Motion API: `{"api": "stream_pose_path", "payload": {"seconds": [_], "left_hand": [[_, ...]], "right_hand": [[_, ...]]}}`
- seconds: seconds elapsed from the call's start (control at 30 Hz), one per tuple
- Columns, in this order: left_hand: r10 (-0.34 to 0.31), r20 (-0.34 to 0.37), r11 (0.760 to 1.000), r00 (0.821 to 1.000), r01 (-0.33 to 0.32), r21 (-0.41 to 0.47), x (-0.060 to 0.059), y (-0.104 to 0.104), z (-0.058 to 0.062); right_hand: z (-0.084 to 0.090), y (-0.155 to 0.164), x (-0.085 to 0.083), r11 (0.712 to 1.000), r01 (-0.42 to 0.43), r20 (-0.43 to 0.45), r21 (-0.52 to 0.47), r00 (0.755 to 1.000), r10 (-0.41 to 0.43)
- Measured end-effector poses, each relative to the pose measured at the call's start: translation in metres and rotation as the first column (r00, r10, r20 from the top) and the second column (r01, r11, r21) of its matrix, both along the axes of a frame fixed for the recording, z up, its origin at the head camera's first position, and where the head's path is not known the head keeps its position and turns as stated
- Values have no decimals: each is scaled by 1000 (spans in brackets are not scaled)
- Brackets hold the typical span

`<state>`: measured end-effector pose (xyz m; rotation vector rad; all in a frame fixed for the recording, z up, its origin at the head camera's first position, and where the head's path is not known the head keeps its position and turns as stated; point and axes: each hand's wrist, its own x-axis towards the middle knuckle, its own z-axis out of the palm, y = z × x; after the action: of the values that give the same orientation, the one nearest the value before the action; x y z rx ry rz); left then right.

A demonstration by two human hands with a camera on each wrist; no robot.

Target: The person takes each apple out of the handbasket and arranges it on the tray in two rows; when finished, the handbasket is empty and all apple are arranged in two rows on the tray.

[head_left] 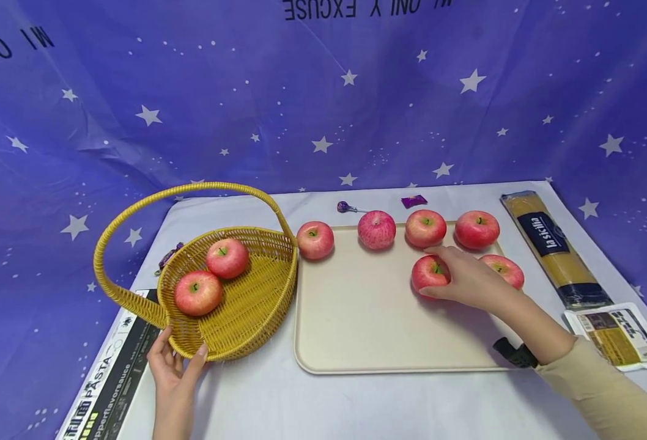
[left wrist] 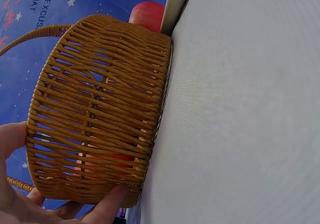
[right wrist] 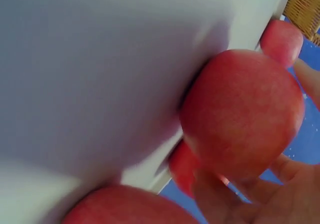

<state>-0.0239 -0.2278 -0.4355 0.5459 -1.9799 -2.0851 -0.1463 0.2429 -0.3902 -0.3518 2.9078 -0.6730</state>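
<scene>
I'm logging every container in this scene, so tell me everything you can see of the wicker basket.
The wicker basket is woven from golden-yellow strands, round and shallow, with one tall arched handle. It stands upright on the white cloth, its rim touching the beige tray at the tray's left edge. Two red apples lie inside it. The left hand grips its near wall, thumb over the rim. Its side shows open gaps between the strands.

A red apple [head_left: 427,273] sits stem-up on the beige tray [head_left: 356,330], toward its right. The woven yellow basket [head_left: 246,305] touching the tray's left edge holds two apples.
</scene>
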Motion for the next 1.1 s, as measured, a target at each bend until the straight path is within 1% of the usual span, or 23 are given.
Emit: {"api": "stream_pose_path", "payload": {"seconds": [0.07,0.13,0.2,0.23,0.33,0.37,0.4,0.47,0.57,0.63,0.7,0.77,0.8,0.83,0.9,0.97,1.03,1.1], "left_hand": [[-2,10,1000,1000,2,-1,0,-1,0],[3,12,1000,1000,-3,-2,0,-2,0],[10,9,1000,1000,-10,-3,1,-2,1],[14,8,1000,1000,-14,-4,1,-2,1],[21,-5,1000,1000,-21,2,2,-2,2],[21,-12,1000,1000,-21,5,2,-2,2],[21,-17,1000,1000,-20,6,3,-2,2],[18,-33,1000,999,-18,8,3,-2,2],[9,-36,1000,999,-10,-10,2,-2,2],[1,-28,1000,1000,-2,-25,2,-3,2],[-7,-14,999,1000,6,-36,2,-3,2],[-11,-6,999,1000,10,-39,3,-4,2],[-10,-5,999,1000,10,-40,3,-4,3],[-10,-2,999,1000,10,-41,3,-4,3],[-10,-4,999,1000,10,-41,3,-4,3],[-10,-2,999,1000,10,-47,3,-4,3],[-11,-1,999,1000,11,-51,3,-3,3],[-9,0,999,1000,9,-53,4,-4,3]], "right_hand": [[1,-6,-2,999,-11,-38,-47,999,9],[2,-16,-4,992,-34,-89,-122,996,24],[6,-30,-8,976,-74,-134,-207,990,47],[8,-39,-9,967,-99,-155,-234,986,63],[16,-68,-13,942,-178,-197,-285,972,124],[18,-79,-14,929,-214,-211,-302,965,154],[20,-91,-16,917,-251,-226,-311,956,185],[22,-115,-19,882,-330,-256,-336,933,252],[23,-153,-26,829,-449,-298,-333,885,359],[23,-178,-29,808,-504,-301,-305,856,421],[21,-203,-33,795,-543,-280,-270,834,474],[18,-228,-39,790,-566,-261,-237,820,509],[16,-239,-43,792,-572,-254,-215,816,520],[14,-251,-47,798,-569,-244,-199,817,522],[11,-271,-56,819,-549,-226,-164,829,511],[8,-289,-65,845,-516,-197,-143,851,487],[6,-303,-73,866,-480,-153,-137,874,460],[1,-317,-79,882,-451,-111,-138,892,439]]}}
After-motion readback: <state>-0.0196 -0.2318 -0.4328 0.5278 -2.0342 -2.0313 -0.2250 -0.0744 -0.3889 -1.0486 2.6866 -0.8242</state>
